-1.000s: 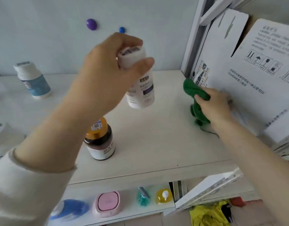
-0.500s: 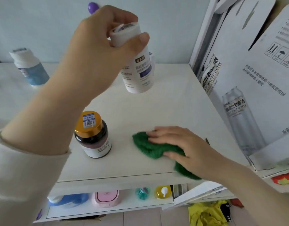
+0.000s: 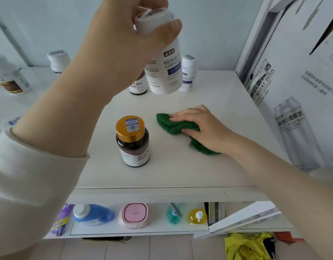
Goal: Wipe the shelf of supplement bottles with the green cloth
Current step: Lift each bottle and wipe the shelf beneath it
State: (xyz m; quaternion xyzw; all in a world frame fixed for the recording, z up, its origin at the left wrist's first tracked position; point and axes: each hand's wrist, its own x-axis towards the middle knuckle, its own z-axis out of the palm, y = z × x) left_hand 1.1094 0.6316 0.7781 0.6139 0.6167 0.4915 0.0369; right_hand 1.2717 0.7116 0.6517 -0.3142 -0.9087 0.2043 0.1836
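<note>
White shelf (image 3: 180, 169) seen from above by the head camera, against a pale wall. The left hand (image 3: 124, 44), in a cream sleeve, curls its fingers and thumb round the cap of a white supplement bottle (image 3: 165, 72) and holds it in the air over the back of the shelf. The right hand (image 3: 205, 126) lies flat, fingers straight, pressing the crumpled green cloth (image 3: 173, 124) onto the middle of the shelf. A dark bottle with a gold lid (image 3: 132, 141) stands upright near the cloth, on its left, not touching it. A small white bottle (image 3: 188, 74) stands by the back edge. A printed cardboard box (image 3: 293, 91) leans along the right edge.
</note>
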